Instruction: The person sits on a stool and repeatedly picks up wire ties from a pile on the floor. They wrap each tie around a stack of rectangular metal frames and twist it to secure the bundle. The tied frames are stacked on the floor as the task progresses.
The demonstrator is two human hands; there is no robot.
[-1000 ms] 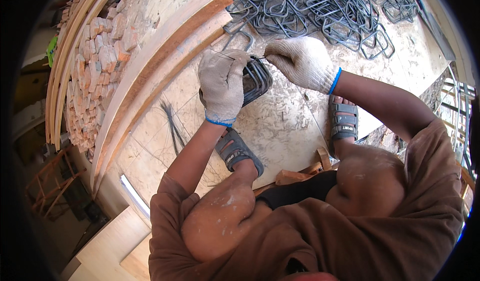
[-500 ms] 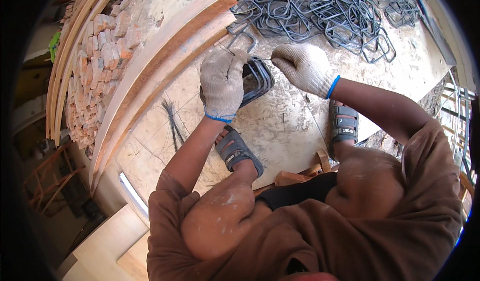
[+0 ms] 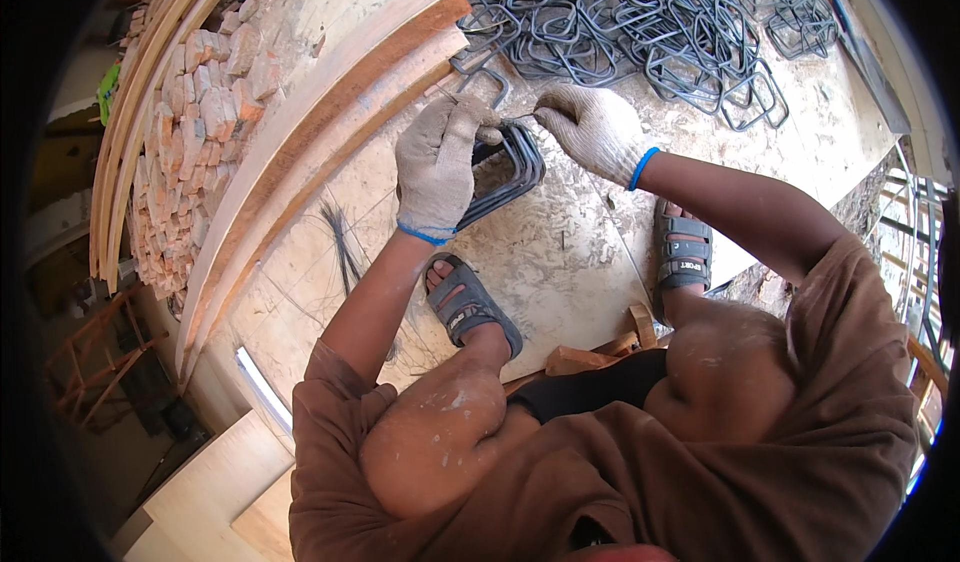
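Observation:
White knit gloves with blue cuffs cover both my hands. My left hand (image 3: 438,162) is closed, fingers pinched on a thin tie wire (image 3: 520,117) over the top of a bundle of bent steel stirrups (image 3: 518,184). The stirrups are dark, rectangular loops stacked together on the board, partly hidden behind that hand. From the right, my right hand (image 3: 592,134) pinches the other end of the wire between thumb and fingers, just past the bundle's upper corner.
A big tangled heap of steel stirrups (image 3: 640,22) lies ahead. Loose tie wires (image 3: 343,247) rest left of my sandalled left foot (image 3: 465,307). Curved wooden planks (image 3: 300,132) and stacked broken bricks (image 3: 205,112) stand at the left. Wood offcuts (image 3: 585,358) lie between my feet.
My right hand has shifted slightly left and up, closer to the left hand. The left hand has turned a little, showing more of its fingers and of the bundle.

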